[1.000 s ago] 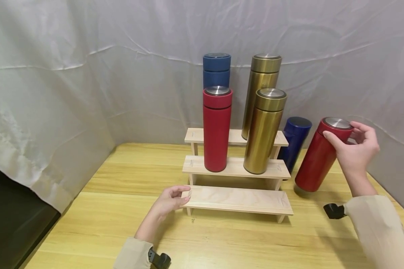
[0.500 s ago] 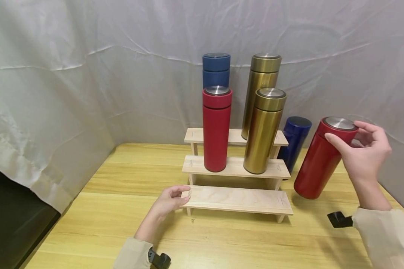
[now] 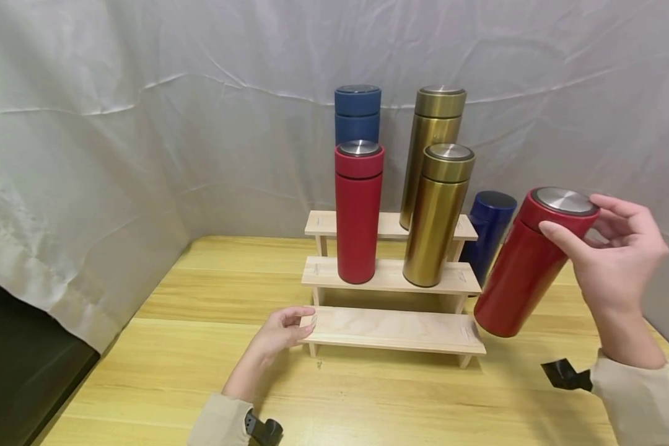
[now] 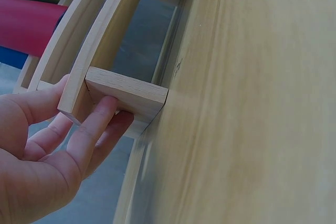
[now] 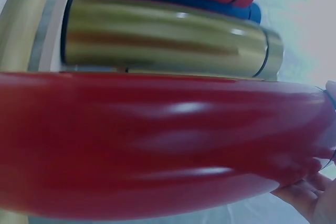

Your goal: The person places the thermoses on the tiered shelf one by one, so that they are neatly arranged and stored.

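Note:
My right hand [image 3: 621, 254] grips a dark red thermos flask [image 3: 526, 266] round its lid end, thumb on the near side. The flask leans, its base down and to the left, beside the right end of a three-step wooden stand [image 3: 390, 328]. In the right wrist view the held flask [image 5: 173, 145] spans the frame. At the stand's left end, my left hand [image 3: 281, 331] pinches the lowest board. The left wrist view has the thumb on the board's upper side and fingers [image 4: 97, 129] against the leg below. Nothing stands on that lowest step.
A red flask [image 3: 359, 217] and a gold flask [image 3: 437, 217] stand on the middle step. Behind them on the top step are a blue flask [image 3: 357, 114] and another gold flask [image 3: 418, 161]. A dark blue flask [image 3: 487, 229] stands on the table, right of the stand.
My right hand has brought the red flask nearer to me, its base shifting left toward the lowest step and its lid to the right. The left hand has stayed on the stand.

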Motion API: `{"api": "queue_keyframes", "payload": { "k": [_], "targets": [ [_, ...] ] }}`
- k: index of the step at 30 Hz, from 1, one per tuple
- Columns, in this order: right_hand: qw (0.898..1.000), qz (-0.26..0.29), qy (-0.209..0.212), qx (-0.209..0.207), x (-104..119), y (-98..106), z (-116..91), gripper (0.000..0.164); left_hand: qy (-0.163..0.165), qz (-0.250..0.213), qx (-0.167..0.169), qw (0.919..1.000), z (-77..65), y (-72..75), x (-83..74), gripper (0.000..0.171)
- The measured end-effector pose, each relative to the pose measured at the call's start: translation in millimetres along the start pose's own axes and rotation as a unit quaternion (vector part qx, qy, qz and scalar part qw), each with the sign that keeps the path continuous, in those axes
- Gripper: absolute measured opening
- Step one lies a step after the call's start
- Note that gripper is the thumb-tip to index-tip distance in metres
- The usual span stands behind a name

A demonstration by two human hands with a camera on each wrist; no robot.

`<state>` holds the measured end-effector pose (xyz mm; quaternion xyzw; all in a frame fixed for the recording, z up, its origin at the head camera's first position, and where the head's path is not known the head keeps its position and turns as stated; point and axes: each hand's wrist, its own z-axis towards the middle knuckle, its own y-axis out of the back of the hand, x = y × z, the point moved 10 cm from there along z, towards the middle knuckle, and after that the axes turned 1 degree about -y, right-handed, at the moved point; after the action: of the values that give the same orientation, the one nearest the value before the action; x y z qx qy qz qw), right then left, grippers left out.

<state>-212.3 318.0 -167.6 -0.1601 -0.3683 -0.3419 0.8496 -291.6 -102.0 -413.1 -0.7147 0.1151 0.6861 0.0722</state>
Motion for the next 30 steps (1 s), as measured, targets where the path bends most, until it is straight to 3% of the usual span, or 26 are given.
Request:
{"api": "queue_keyframes", "payload": {
  "k": [4,9,14,24,30],
  "targets": [
    [0.997,0.081,-0.013,0.008,7,-5,-5,0.052,0.002,-0.001,-0.001,1.0000,0.3,-0.2,0.4,0.039],
    [0.975,0.218,-0.008,0.038,13,-19,-15,0.051,0.003,-0.004,0.000,1.0000,0.7,-0.8,0.7,0.038],
    [0.958,0.280,0.005,0.065,21,-34,-25,0.050,0.003,-0.003,0.001,1.0000,0.1,-0.9,0.5,0.039],
    [0.949,0.300,0.022,0.097,37,-61,-41,0.048,-0.001,-0.004,0.007,1.0000,-0.1,-1.6,0.3,0.039],
    [0.952,0.280,0.049,0.109,47,-77,-52,0.047,-0.004,0.000,0.012,0.9999,-0.6,-2.7,-2.5,0.040]
  ]
}}
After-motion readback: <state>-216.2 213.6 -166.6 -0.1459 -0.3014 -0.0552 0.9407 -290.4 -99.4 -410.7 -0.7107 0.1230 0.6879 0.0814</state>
